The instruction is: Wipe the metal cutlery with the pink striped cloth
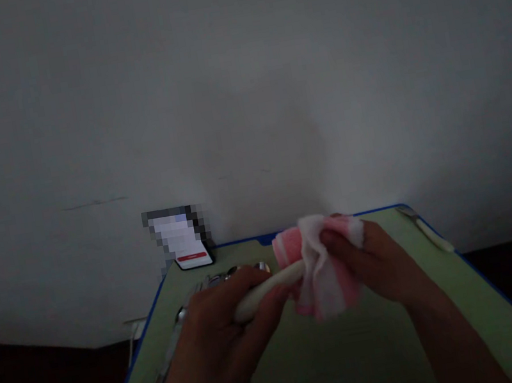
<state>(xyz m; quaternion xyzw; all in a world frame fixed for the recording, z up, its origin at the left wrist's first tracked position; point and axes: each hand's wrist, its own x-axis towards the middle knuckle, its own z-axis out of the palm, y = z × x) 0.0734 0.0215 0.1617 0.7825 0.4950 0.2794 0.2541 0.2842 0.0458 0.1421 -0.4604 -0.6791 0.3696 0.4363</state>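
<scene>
- The pale handle [280, 279] is up over the middle of the table [360, 356], right between your two hands.
- Your left hand [220, 333] is closed around the near end of it, with the thumb along its side.
- Your right hand [378, 256] is bunched around a pink and white cloth [321, 272]. The cloth hides the far end of the handle, so I cannot tell what kind of tool it is.
- You look to be partway through wiping this one, because the cloth is wrapped on it. I cannot tell how clean it is.
- Some shiny metal things [261, 267] lie on the left side, partly behind your left hand. They may be the ones left to do, but I cannot count them.
- One fork [426, 229] lies alone by the right edge. Maybe it is done; nothing here proves it.
- Past the metal things, at the far left corner, your phone [192, 251] leans by the wall [240, 90].
</scene>
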